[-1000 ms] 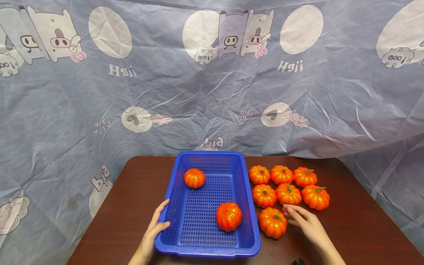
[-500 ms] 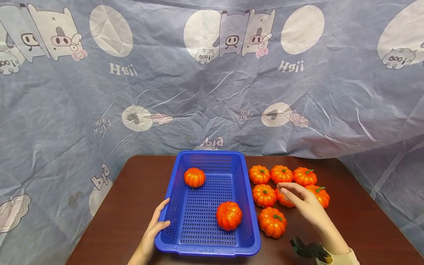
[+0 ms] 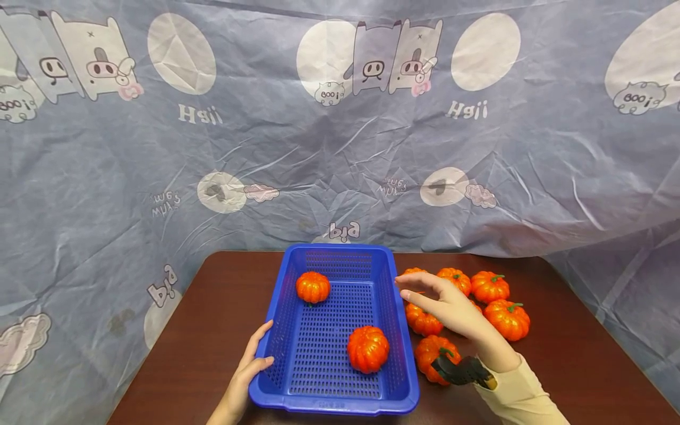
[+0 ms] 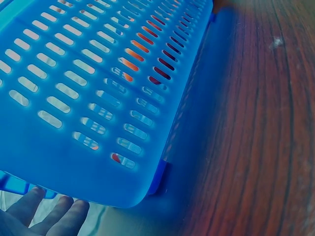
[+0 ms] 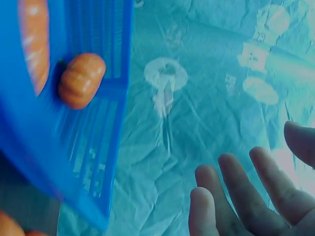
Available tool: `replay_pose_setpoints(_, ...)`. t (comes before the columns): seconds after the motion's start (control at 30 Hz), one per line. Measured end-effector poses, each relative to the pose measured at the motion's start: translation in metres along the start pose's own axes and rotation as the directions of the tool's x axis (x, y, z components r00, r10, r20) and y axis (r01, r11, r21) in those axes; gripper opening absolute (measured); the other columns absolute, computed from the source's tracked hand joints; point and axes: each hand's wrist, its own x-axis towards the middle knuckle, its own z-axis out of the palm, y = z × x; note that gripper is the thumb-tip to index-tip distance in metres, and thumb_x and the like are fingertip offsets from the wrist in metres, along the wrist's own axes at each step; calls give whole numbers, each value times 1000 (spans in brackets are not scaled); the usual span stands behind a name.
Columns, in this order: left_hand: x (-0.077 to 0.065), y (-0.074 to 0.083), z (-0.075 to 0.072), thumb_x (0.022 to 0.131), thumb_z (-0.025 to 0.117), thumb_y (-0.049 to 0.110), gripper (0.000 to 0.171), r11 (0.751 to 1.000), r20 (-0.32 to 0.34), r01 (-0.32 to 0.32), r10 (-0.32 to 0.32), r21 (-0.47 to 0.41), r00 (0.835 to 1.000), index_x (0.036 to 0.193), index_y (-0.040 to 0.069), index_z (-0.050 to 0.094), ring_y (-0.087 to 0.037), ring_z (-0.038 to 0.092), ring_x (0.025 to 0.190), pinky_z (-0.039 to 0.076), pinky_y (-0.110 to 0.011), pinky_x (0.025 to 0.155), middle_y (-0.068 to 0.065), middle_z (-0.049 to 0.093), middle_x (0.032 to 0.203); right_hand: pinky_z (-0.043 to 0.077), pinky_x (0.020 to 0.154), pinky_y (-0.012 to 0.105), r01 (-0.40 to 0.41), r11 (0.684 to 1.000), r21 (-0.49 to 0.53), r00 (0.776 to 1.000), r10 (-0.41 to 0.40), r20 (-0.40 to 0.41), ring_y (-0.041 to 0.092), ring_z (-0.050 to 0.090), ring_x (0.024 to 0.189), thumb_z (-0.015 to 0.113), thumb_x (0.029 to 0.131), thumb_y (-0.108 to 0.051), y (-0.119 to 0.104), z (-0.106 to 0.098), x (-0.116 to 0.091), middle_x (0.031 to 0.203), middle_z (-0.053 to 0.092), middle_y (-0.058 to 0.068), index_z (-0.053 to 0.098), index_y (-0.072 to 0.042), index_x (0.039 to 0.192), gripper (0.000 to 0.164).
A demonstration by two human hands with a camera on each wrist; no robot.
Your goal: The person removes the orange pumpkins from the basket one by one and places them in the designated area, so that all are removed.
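A blue plastic basket (image 3: 334, 378) stands on the table, holding one orange toy pumpkin (image 3: 313, 287) near its far left and another pumpkin (image 3: 368, 349) near its front right. My left hand (image 3: 239, 378) holds the basket's left rim; its fingers (image 4: 69, 219) show at the rim in the left wrist view. Over the loose pumpkins, beside the basket's right rim, hovers my right hand (image 3: 451, 307), fingers apart and loosely bent. Nothing lies in that hand (image 5: 256, 196) in the right wrist view. It partly hides several pumpkins below.
Several pumpkins, among them one at the right (image 3: 507, 320) and one at the back (image 3: 490, 287), sit right of the basket. A dark strap-like piece (image 3: 462, 370) on the right wrist covers part of the front pumpkin (image 3: 432, 354). A grey patterned cloth (image 3: 340, 147) hangs behind the brown table (image 3: 212, 330).
My right hand has risen from beside the front pumpkin and moved left and away from me to the basket's right rim. The left hand, basket and pumpkins stay in place.
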Motion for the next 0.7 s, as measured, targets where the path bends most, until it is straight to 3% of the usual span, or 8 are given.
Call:
replay_pose_setpoints(0.37,0,-1,0,92,40,7,61,999,8,4,-4,-36,1000,148,21,21,-37,33,124,41,-40,93,-17,21,145,46,88,28,52,999,1,980,-51,190,24,57,110,66,88,-24,2,40,31,118,61,8,60,-10,120,36)
replay_pose_setpoints(0.5,0,-2,0,92,40,7,61,999,3,8,-8,-34,1000,148,21,21,-36,33,124,41,-39,93,-17,21,145,46,91,36,60,998,24,965,-64,255,28,55,112,67,87,-22,6,56,37,118,60,10,60,-6,119,36)
replay_pose_setpoints(0.7,0,-2,0,92,40,7,61,999,2,11,-11,-37,1000,148,22,21,-34,35,123,41,-38,93,-16,21,145,42,95,46,76,997,-22,950,-66,306,25,55,112,69,85,-22,11,73,44,118,61,7,61,-6,116,36)
